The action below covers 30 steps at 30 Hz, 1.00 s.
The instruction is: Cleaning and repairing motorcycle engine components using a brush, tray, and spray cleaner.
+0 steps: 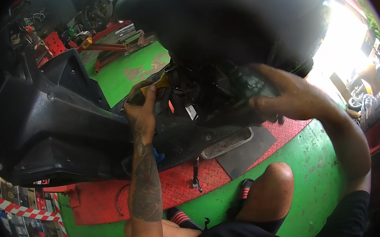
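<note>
My left hand (pixel 141 104), its thumb raised, is closed on a small dark piece with a yellow part (pixel 160 80) at the open middle of a black scooter body (pixel 50 126). My right hand (pixel 287 94) grips a dark, glossy object (pixel 252 83) at the right of that opening, below the seat (pixel 217 12); blur and shadow hide what it is. Between my hands, dark inner parts, a small white label (pixel 191 112) and a red piece (pixel 171 105) show inside the body.
Under the scooter lies a red ridged platform (pixel 94 208) with a metal tray (pixel 227 142) and grey mat (pixel 243 163), on green floor (pixel 307 162). Behind stand a red lift frame (pixel 103 54) and a wheel (pixel 94 9). Striped shelving (pixel 26 209) is at left, vehicles (pixel 367 98) at right.
</note>
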### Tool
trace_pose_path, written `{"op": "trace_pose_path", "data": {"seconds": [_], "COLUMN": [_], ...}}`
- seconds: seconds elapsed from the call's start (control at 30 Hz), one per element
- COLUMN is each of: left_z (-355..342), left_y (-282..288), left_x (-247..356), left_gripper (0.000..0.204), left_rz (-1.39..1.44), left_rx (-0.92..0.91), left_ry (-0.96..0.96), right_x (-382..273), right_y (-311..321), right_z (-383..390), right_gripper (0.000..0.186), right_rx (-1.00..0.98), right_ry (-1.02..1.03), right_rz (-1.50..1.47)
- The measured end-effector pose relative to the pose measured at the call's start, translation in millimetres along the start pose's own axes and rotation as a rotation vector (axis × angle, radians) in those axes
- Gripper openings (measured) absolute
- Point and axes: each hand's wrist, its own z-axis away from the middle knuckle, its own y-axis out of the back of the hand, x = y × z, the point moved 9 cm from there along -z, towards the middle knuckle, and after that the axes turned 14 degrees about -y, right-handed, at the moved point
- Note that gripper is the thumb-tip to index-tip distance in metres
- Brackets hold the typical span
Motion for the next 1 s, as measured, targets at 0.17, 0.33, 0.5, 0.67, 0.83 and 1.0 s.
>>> {"op": "trace_pose_path", "data": {"seconds": [0.17, 0.33, 0.5, 0.67, 0.83, 1.0], "left_z": [-0.5, 2.3, -8.8, -26.4, -23.0, -23.5], "left_y": [-32.6, -50.5, -49.1, -46.1, -60.1, -62.3], "left_x": [54.3, 26.5, -24.8, -30.8, -15.3, -19.6], "left_gripper": [0.015, 0.017, 0.021, 0.025, 0.027, 0.030], "left_rz": [-0.511, -0.354, -0.119, -0.160, -0.242, -0.272], "left_rx": [-0.556, -0.726, -0.522, -0.269, -0.501, -0.394], "left_ry": [-0.401, -0.426, -0.198, -0.058, -0.010, -0.012], "right_x": [-52.7, -56.7, -62.3, -43.0, -41.0, -46.5], "right_y": [1.3, -13.7, -19.4, -8.3, -10.5, -21.5], "right_z": [26.6, 5.0, 0.5, -4.6, -2.3, 2.2], "right_gripper": [0.034, 0.028, 0.028, 0.034, 0.031, 0.026], "right_rx": [0.597, 0.716, 0.754, 0.785, 0.845, 0.895], "right_ry": [0.320, 0.378, 0.539, 0.588, 0.627, 0.676], "right_rz": [0.752, 0.894, 0.899, 0.805, 0.831, 0.867]}}
